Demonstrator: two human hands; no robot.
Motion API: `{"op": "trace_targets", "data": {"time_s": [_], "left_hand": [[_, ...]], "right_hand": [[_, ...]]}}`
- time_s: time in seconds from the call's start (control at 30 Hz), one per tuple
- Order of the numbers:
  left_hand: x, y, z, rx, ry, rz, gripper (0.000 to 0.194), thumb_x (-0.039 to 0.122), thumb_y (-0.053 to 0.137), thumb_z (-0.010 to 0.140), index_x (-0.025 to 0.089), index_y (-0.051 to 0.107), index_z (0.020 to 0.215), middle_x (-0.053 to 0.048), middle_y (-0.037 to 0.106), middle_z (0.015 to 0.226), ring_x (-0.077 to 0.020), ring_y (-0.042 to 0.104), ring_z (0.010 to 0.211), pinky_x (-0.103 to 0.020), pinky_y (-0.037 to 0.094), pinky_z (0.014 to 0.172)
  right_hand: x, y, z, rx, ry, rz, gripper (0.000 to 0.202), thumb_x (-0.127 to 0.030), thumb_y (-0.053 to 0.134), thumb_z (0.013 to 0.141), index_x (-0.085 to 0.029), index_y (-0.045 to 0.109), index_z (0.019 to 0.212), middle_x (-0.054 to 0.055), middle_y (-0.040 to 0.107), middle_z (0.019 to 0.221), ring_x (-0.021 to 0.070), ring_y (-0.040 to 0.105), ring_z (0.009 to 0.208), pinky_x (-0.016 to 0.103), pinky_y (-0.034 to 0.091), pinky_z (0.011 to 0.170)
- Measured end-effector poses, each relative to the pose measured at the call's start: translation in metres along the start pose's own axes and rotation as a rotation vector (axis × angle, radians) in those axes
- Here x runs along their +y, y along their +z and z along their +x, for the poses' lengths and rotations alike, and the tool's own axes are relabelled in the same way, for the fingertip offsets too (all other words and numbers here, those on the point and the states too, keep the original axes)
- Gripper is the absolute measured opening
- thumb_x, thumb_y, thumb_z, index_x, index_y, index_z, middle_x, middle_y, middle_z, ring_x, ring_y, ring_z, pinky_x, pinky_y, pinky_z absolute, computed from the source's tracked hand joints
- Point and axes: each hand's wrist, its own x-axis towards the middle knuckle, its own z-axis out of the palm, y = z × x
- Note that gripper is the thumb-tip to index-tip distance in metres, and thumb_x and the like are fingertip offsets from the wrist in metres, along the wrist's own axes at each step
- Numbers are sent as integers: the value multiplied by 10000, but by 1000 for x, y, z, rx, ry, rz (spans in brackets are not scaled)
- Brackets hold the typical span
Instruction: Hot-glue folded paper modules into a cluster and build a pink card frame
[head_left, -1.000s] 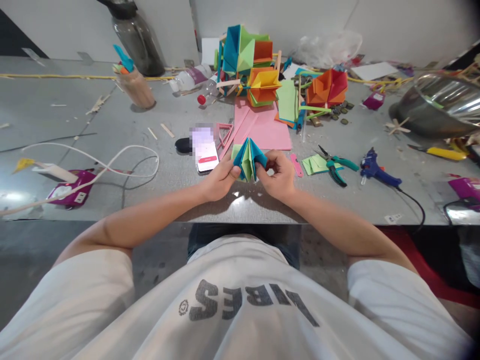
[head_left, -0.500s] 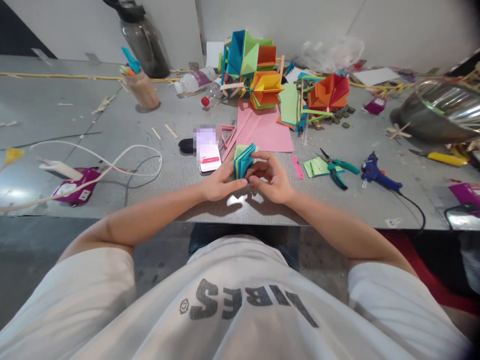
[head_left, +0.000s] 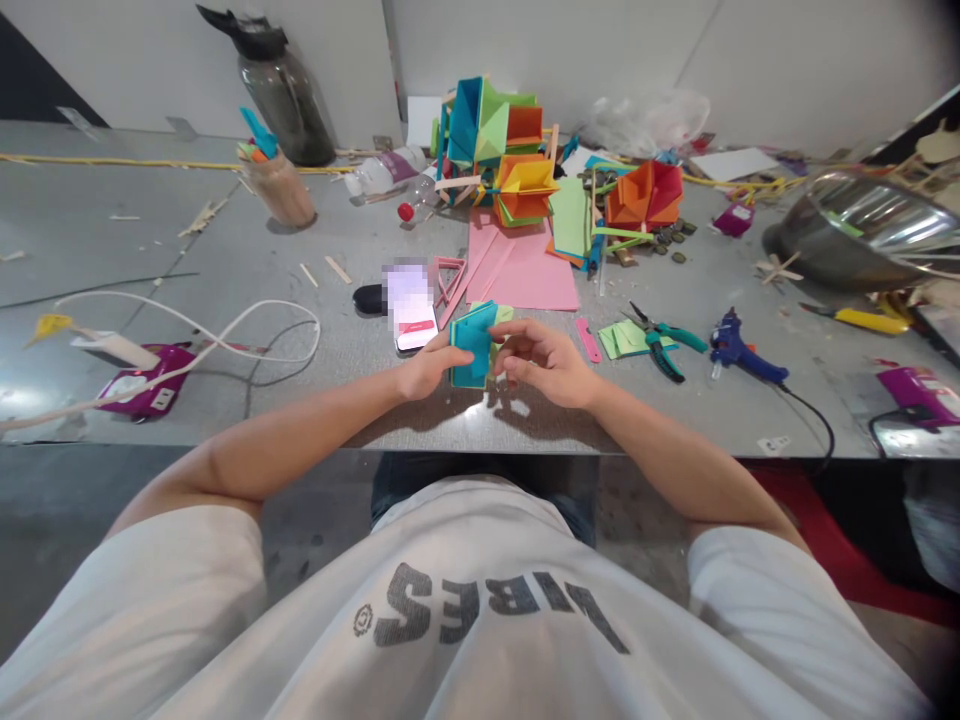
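My left hand (head_left: 429, 372) grips a folded blue and green paper piece (head_left: 472, 345), its thumb lying on the blue face. At the paper's right edge is my right hand (head_left: 546, 362), its fingers curled around the green part; whether they pinch it is too small to tell. The paper is held above the grey table (head_left: 390, 410), near its front edge. Just left of it lies a phone (head_left: 415, 325), and pink paper sheets (head_left: 540, 270) are behind it.
Folded-paper models (head_left: 499, 150) stand at the back. Pliers (head_left: 660, 340), a pink cutter (head_left: 589, 341), green papers (head_left: 624, 339) and a blue glue gun (head_left: 742, 350) lie to the right. A metal bowl (head_left: 840, 240) is farther right. White cable (head_left: 225, 330) loops at left.
The folded paper has turned so its broad blue face shows and has shifted slightly left. My right hand's fingers have moved lower along its right side. The camera view has shifted slightly.
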Motion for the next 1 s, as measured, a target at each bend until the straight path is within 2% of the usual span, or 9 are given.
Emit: {"op": "trace_targets", "data": {"time_s": [0.2, 0.33, 0.43, 0.53, 0.63, 0.77, 0.87, 0.97, 1.0], "left_hand": [[0, -14, 5, 3, -8, -144, 533, 372, 738, 689, 188, 847, 1176, -123, 870, 1154, -265, 806, 921, -378, 666, 745], [-3, -12, 8, 10, -16, -203, 462, 383, 726, 758, 181, 839, 1157, -154, 882, 1179, -278, 802, 949, -402, 670, 783], [-7, -8, 9, 33, -74, -243, 434, 426, 737, 829, 168, 843, 1161, -176, 888, 1205, -294, 810, 970, -428, 683, 814], [-9, -5, 9, 34, -121, -256, 482, 466, 761, 859, 157, 860, 1216, -184, 884, 1250, -291, 814, 947, -429, 679, 793], [-8, -3, 9, 15, -130, -257, 504, 485, 786, 875, 155, 872, 1246, -188, 882, 1276, -296, 825, 940, -432, 683, 780], [-7, 0, 10, 51, -107, -279, 493, 563, 884, 939, 170, 879, 1237, -180, 891, 1293, -295, 849, 1034, -436, 716, 892], [-9, 2, 12, 52, -70, -277, 580, 684, 953, 960, 205, 884, 1281, -173, 883, 1404, -305, 860, 1194, -466, 714, 1065], [-13, 0, 15, -7, -19, -239, 649, 782, 920, 984, 235, 873, 1331, -188, 860, 1507, -364, 844, 1363, -550, 682, 1198], [-15, -1, 15, -24, -3, -218, 666, 806, 886, 1006, 240, 866, 1356, -195, 856, 1523, -382, 834, 1410, -579, 668, 1233]], "right_hand": [[-57, -86, -57, 391, -6, -835, 266, -480, 833, 1087, -275, 908, 1238, 100, 916, 1051, 264, 840, 912, 441, 699, 898], [-65, -171, -135, 845, 416, -1158, 354, -294, 769, 1035, -207, 864, 1366, 229, 904, 1273, 320, 868, 1116, 492, 671, 1030], [-54, -221, -193, 789, 875, -1380, 662, -384, 747, 1034, -86, 736, 1625, 404, 743, 1592, 488, 685, 1608, 659, 555, 1292], [-38, -247, -227, 662, 1091, -1369, 780, -461, 676, 1041, -45, 665, 1701, 439, 705, 1606, 539, 634, 1658, 692, 538, 1302], [-26, -256, -232, 633, 1036, -1420, 702, -446, 634, 1013, -76, 721, 1604, 456, 733, 1509, 550, 702, 1550, 697, 552, 1240], [-37, -272, -215, 669, 968, -1245, 188, -470, 751, 935, -304, 772, 1022, 254, 820, 1093, 477, 806, 1116, 662, 600, 1075], [-64, -280, -195, 854, 919, -1070, 373, -583, 796, 933, -341, 587, 742, 113, 669, 791, 348, 649, 761, 664, 582, 954], [-86, -265, -156, 1113, 550, -698, 428, -670, 834, 907, -334, 592, 796, 48, 561, 755, 267, 564, 675, 662, 573, 860], [-90, -254, -138, 1060, 422, -551, 434, -690, 884, 871, -329, 645, 843, 44, 553, 765, 255, 578, 688, 649, 581, 842]]}}
